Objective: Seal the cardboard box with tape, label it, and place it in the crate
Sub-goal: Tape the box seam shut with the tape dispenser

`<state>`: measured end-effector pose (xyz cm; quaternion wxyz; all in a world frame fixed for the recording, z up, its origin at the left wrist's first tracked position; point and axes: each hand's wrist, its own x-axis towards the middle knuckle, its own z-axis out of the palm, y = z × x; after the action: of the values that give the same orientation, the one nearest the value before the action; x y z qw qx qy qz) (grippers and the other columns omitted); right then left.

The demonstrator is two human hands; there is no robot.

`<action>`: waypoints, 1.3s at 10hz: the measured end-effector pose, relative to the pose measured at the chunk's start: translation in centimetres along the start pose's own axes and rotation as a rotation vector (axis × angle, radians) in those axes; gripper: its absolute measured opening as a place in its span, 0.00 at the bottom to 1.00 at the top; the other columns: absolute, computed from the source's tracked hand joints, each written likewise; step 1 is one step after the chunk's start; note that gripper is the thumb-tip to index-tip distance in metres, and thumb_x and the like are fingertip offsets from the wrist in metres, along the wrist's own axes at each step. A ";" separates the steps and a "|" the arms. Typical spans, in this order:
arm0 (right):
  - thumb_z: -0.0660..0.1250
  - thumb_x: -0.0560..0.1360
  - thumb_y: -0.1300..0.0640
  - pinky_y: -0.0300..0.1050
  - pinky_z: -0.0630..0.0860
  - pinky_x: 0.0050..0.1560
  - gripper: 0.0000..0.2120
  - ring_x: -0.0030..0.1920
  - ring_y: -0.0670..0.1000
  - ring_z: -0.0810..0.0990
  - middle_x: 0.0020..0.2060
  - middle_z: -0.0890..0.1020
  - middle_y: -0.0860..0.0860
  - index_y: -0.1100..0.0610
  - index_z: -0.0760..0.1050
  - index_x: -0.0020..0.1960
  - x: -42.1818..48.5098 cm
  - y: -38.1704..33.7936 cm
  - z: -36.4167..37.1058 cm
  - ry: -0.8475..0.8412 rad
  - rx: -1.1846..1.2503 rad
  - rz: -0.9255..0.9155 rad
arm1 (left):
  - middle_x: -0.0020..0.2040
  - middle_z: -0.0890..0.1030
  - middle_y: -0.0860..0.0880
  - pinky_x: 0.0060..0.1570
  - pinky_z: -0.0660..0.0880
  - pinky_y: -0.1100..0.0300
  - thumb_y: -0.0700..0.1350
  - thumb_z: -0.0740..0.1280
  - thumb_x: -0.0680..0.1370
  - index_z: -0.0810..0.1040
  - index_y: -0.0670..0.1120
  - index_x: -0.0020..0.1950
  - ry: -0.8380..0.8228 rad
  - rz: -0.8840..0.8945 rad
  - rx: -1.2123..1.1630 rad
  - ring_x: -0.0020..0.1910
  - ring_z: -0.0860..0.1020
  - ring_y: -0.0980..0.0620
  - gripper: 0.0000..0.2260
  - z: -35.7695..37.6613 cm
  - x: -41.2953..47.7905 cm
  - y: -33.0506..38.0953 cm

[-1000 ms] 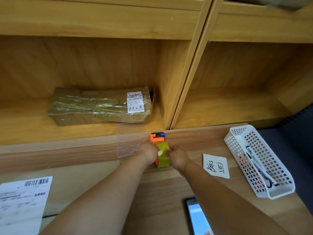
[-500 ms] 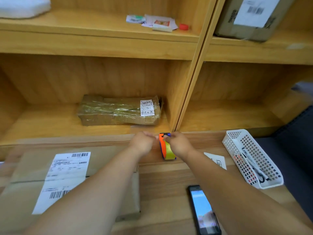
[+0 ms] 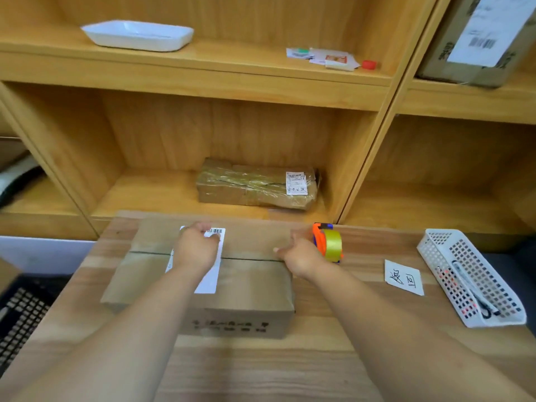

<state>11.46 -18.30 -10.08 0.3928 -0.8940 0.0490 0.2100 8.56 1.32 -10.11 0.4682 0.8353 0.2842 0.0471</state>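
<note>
A brown cardboard box (image 3: 246, 294) lies on the wooden table, flaps closed, with a seam across its top and a white shipping label (image 3: 210, 274) on it. My left hand (image 3: 197, 248) rests over the label's far end, fingers curled as if pinching a strip of clear tape. At the box's far right corner, my right hand (image 3: 301, 256) is against the orange tape dispenser (image 3: 329, 242) with its yellowish roll. A black slotted crate (image 3: 20, 317) sits low at the left.
A white handwritten note (image 3: 403, 277) and a white perforated basket (image 3: 470, 277) lie right of the box. A taped parcel (image 3: 255, 184) occupies the shelf behind the table. The upper shelf holds a white tray (image 3: 139, 34) and small papers; another box (image 3: 481, 39) is at the top right.
My hands were together at the dispenser; the left hand has moved left over the box's label while the right stayed by the dispenser. My view has tilted, so the whole box shows.
</note>
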 end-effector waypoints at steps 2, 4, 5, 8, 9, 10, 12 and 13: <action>0.63 0.77 0.51 0.47 0.67 0.68 0.35 0.69 0.59 0.69 0.70 0.69 0.59 0.52 0.48 0.78 -0.3 -0.4 2.6 -0.025 -0.217 -0.004 | 0.77 0.53 0.45 0.74 0.48 0.43 0.54 0.66 0.75 0.63 0.56 0.73 0.100 -0.160 0.395 0.75 0.50 0.37 0.28 -4.4 0.2 -4.1; 0.63 0.78 0.53 0.44 0.62 0.71 0.34 0.72 0.58 0.64 0.73 0.63 0.59 0.53 0.49 0.78 -0.4 0.1 3.0 -0.022 -0.299 0.016 | 0.76 0.55 0.43 0.71 0.54 0.42 0.64 0.63 0.73 0.56 0.61 0.75 -0.039 -0.265 0.560 0.71 0.58 0.34 0.33 -5.3 0.6 -5.1; 0.62 0.78 0.55 0.44 0.60 0.72 0.33 0.74 0.58 0.61 0.74 0.62 0.60 0.54 0.49 0.78 -0.5 0.5 2.1 -0.017 -0.329 0.038 | 0.69 0.60 0.44 0.66 0.59 0.46 0.64 0.64 0.73 0.59 0.61 0.72 -0.059 -0.250 0.546 0.65 0.63 0.37 0.30 -5.1 0.3 -4.3; 0.61 0.76 0.64 0.51 0.64 0.71 0.32 0.72 0.61 0.64 0.73 0.63 0.60 0.55 0.55 0.77 -1.6 4.3 -2.4 0.061 -0.262 0.142 | 0.66 0.58 0.46 0.62 0.62 0.46 0.65 0.63 0.73 0.58 0.64 0.72 -0.166 -0.155 0.576 0.64 0.62 0.39 0.30 -1.7 -2.2 -1.8; 0.61 0.76 0.65 0.50 0.63 0.71 0.32 0.72 0.61 0.64 0.73 0.63 0.59 0.55 0.55 0.77 -1.8 5.0 -3.1 0.068 -0.227 0.160 | 0.66 0.57 0.46 0.63 0.62 0.45 0.66 0.62 0.72 0.58 0.63 0.72 -0.170 -0.144 0.597 0.64 0.62 0.38 0.30 -0.8 -2.6 -1.5; 0.64 0.76 0.62 0.49 0.64 0.70 0.31 0.71 0.60 0.66 0.72 0.66 0.59 0.55 0.56 0.76 -3.4 4.1 -3.6 0.101 -0.167 0.148 | 0.65 0.58 0.45 0.64 0.61 0.43 0.69 0.61 0.71 0.58 0.60 0.72 -0.159 -0.160 0.628 0.64 0.62 0.37 0.32 0.0 -2.7 -1.0; 0.65 0.77 0.56 0.45 0.70 0.62 0.22 0.62 0.58 0.75 0.61 0.78 0.55 0.58 0.68 0.70 -5.2 5.8 -6.5 0.285 -0.027 0.149 | 0.71 0.55 0.42 0.68 0.57 0.45 0.65 0.60 0.74 0.59 0.54 0.73 -0.079 0.094 0.671 0.67 0.59 0.37 0.31 3.4 -3.7 1.9; 0.65 0.76 0.55 0.45 0.70 0.58 0.27 0.63 0.59 0.74 0.63 0.76 0.59 0.60 0.63 0.72 -5.9 8.1 -8.1 0.359 -0.043 0.228 | 0.71 0.58 0.46 0.66 0.59 0.48 0.61 0.63 0.75 0.63 0.53 0.72 -0.176 0.299 0.588 0.67 0.61 0.40 0.28 6.3 -5.0 4.0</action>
<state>6.84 -30.16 -8.24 0.3321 -0.9140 0.2145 0.0915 8.26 -7.65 -9.41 0.2179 0.9679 0.1185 -0.0412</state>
